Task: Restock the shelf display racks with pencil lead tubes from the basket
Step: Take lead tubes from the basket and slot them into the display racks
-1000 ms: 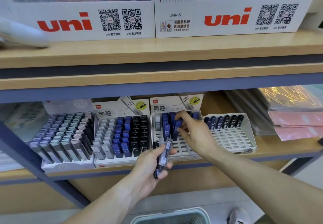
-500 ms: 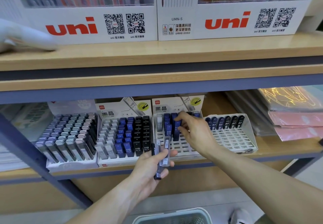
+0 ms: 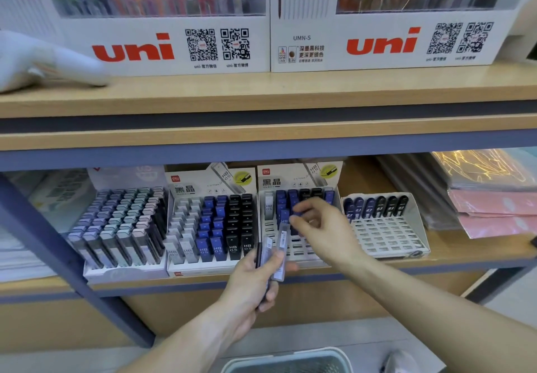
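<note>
Left hand (image 3: 252, 281) still grips a fan of lead tubes (image 3: 274, 252), raised slightly nearer the third rack (image 3: 302, 249). Right hand (image 3: 321, 227) has pulled back from the blue tubes (image 3: 283, 208); curled fingers blurred, hold unclear. Basket (image 3: 286, 361) below.

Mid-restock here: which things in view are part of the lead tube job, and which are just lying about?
In the job:
left hand gripping spare lead tubes
right hand at the third rack
basket
nearly empty right rack

Lying about:
uni pen boxes
pink folders
</note>
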Demonstrator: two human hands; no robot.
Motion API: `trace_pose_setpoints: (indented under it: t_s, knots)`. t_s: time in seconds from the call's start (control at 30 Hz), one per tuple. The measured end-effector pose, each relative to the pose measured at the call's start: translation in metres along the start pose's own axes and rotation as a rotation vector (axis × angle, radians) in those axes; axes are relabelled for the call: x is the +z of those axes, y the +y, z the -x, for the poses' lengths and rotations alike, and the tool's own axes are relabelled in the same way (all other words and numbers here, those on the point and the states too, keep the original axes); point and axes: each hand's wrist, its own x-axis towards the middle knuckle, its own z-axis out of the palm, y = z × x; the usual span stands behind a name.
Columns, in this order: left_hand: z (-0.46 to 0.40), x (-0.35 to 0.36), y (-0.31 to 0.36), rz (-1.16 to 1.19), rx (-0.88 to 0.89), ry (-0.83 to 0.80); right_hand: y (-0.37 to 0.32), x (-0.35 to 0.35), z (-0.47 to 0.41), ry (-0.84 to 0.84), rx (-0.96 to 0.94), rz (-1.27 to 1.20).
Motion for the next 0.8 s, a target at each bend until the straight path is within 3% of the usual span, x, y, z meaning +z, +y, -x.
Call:
trace_pose_setpoints:
  t_s: [0.2, 0.33, 0.57, 0.8]
  knots:
    - [0.001, -0.002, -0.006, -0.015, 0.047, -0.013, -0.003, -0.002, 0.018, -0.193, 0.215, -0.326]
    - [0.001, -0.004, -0.002, 0.024, 0.057, 0.01, -0.008, -0.016, 0.016, -0.262, 0.192, -0.449]
    - [0.006, -0.004, 0.006, 0.084, 0.095, 0.096, -0.011, -0.024, 0.014, -0.233, 0.19, -0.352]
    - [0.005, -0.006, 0.019, 0.183, 0.085, 0.156, -0.018, -0.022, 0.022, -0.545, 0.164, -0.193]
